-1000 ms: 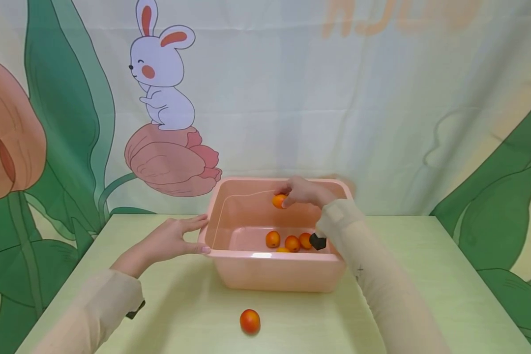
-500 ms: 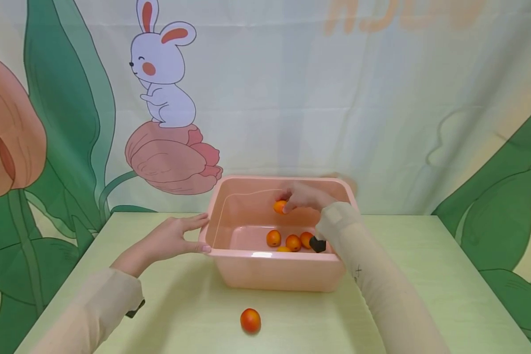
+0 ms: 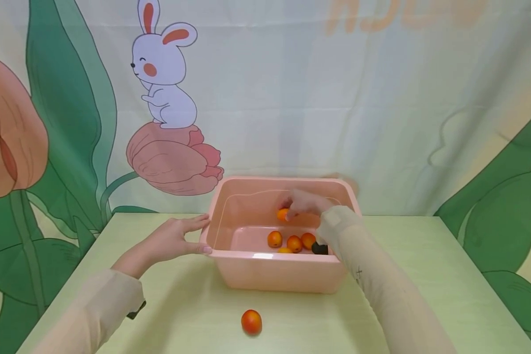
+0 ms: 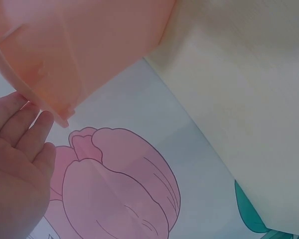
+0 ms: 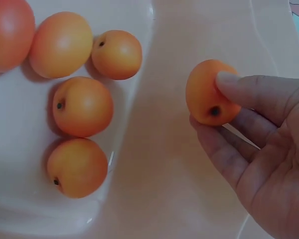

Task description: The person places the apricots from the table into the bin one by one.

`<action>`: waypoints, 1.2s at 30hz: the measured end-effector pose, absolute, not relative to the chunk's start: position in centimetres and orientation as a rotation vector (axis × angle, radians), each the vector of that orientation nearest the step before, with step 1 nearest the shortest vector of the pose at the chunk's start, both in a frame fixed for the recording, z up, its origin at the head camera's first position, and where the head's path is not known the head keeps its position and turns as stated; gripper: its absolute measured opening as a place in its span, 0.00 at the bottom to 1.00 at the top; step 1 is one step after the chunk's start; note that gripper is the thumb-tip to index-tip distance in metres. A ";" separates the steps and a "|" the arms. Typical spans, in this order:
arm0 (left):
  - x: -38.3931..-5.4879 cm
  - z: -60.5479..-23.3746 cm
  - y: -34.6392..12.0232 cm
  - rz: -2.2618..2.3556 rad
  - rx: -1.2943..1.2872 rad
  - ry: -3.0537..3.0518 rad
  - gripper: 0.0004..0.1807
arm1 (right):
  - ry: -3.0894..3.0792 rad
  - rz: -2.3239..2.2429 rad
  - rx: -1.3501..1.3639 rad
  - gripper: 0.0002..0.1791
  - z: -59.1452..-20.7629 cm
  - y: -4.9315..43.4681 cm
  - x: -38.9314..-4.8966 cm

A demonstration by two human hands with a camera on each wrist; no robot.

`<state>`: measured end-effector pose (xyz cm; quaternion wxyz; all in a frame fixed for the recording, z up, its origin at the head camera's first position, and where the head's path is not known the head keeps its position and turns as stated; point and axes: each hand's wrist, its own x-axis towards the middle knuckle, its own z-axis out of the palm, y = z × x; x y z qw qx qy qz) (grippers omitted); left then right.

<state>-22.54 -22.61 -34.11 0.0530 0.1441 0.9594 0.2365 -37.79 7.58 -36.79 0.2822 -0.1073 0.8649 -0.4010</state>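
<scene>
Inside the pink plastic basin (image 3: 280,278), my right hand (image 3: 307,202) pinches an orange, apricot-like fruit (image 5: 213,92) between thumb and fingers. In the right wrist view this fruit is held off the basin floor, its dark stem spot facing the camera. Several similar fruits, among them a paler orange one (image 5: 61,45) and one with a dark stem pit (image 5: 83,106), lie together on the floor. My left hand (image 3: 170,239) touches the basin's left rim from outside, fingers mostly straight, thumb by the front corner. One redder fruit (image 3: 251,322) lies on the table in front of the basin.
A pale green table (image 3: 425,275) carries the basin near its back edge. Directly behind hangs a printed cloth (image 3: 380,108) with a rabbit, tulips and leaves.
My right hand has lowered the pinched fruit deeper into the basin, shifting slightly right. The left hand and the fruit on the table have kept their places.
</scene>
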 end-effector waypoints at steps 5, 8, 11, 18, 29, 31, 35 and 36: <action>-22.6 -34.1 -22.5 0.720 0.434 2.915 0.49 | 2.283 -1.036 -0.222 0.20 -36.0 7.3 -36.3; -22.6 -34.1 -22.5 0.722 0.438 2.918 0.49 | 2.284 -1.050 -0.197 0.21 -35.6 7.4 -35.6; -22.6 -34.1 -22.5 0.720 0.448 2.922 0.49 | 2.274 -1.083 -0.138 0.20 -35.4 7.4 -35.0; -22.7 -34.1 -22.5 0.714 0.454 2.928 0.49 | 2.129 -1.247 0.175 0.23 -36.0 7.6 -34.7; -22.8 -34.2 -22.7 0.705 0.466 2.942 0.49 | 2.161 -1.046 -0.015 0.23 -39.2 7.4 -37.9; -22.8 -34.2 -22.7 0.710 0.461 2.939 0.49 | 2.138 -1.079 0.037 0.24 -39.0 7.4 -37.5; -22.7 -34.2 -22.6 0.723 0.439 2.924 0.50 | 2.172 -1.000 -0.090 0.24 -38.1 7.2 -36.5; -22.7 -34.2 -22.6 0.726 0.436 2.921 0.50 | 2.188 -0.956 -0.155 0.23 -37.9 7.1 -36.4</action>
